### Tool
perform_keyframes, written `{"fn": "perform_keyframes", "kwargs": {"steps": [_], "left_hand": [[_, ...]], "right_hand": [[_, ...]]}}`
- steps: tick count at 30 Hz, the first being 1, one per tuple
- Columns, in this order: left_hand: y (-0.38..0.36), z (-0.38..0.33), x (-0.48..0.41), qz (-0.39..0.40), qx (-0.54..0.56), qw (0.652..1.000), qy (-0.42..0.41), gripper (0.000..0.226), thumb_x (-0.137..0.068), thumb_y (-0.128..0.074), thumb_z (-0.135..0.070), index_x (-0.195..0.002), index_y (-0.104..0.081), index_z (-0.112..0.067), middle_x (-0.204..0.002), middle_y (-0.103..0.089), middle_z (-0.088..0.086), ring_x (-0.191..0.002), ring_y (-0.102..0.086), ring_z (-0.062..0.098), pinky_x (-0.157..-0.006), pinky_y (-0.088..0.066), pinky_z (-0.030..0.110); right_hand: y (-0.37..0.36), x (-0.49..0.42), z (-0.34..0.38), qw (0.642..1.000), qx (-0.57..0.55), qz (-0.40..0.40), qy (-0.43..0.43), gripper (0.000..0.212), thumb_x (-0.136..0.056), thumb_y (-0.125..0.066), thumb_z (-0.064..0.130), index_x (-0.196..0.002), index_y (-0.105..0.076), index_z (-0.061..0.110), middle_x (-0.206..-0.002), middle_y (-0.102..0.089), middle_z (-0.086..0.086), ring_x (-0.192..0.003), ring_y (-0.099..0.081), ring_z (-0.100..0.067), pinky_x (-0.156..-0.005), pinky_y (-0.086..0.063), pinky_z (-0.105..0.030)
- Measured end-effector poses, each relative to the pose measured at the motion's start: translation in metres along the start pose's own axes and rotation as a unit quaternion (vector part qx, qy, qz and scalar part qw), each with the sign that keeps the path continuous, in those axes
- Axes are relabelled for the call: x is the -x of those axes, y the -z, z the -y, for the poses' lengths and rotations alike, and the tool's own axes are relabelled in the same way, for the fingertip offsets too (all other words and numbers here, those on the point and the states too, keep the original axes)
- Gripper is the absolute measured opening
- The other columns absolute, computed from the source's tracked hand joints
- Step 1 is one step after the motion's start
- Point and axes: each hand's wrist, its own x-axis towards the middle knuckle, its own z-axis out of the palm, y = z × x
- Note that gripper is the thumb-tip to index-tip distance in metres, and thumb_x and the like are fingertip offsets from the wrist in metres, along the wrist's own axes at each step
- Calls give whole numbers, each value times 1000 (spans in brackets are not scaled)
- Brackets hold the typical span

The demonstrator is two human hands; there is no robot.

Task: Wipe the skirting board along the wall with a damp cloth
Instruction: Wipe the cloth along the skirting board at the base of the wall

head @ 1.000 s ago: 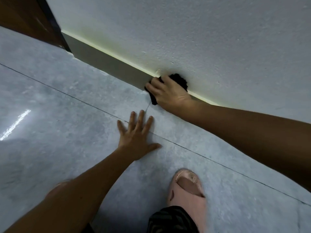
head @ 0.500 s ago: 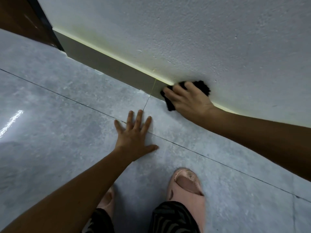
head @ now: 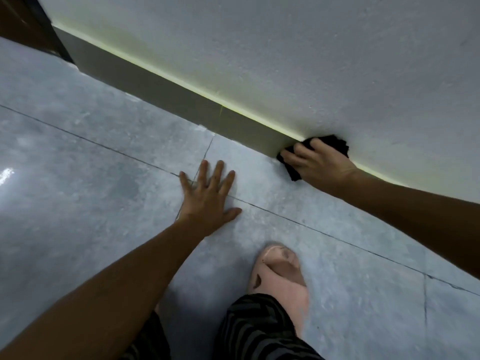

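cloth (head: pixel 335 144): black
skirting board (head: pixel 166 92): dull grey-brown, with a pale yellow-green line along its top edge
wall (head: pixel 285 48): off-white, speckled texture
floor tiles (head: pixel 91 157): mottled blue-grey, thin dark grout lines
slipper (head: pixel 280 276): pale pink
trouser leg (head: pixel 259 331): black with grey zigzag stripes

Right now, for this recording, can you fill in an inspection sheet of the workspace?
Surface: grey tiled floor with dark grout lines, glossy at the left edge.
Job's things: black cloth pressed on the grey skirting board at the foot of the white wall.
Clutter: nothing seen.
Grippers: right hand closed on the cloth; left hand flat on the floor, fingers spread.
Cables: nothing seen.
Surroundings: dark door frame at far left; pink slipper and striped trouser leg below.
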Motion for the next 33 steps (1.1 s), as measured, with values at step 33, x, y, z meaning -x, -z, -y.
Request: {"fn": "perform_keyframes", "kwargs": {"steps": [33], "left_hand": [[-17,-61,-15,-35,17,998,-39,86,-79,-11,-74,-150,10,-30,-158,19,4,-145,18,29,-113,4,59]], "right_hand": [[-48,20,30,999,-36,-1,17,40,-96,-45,21,-134,-55,18,-154,-24,-1,-134,-28,-27,-96,-34,-37]]}}
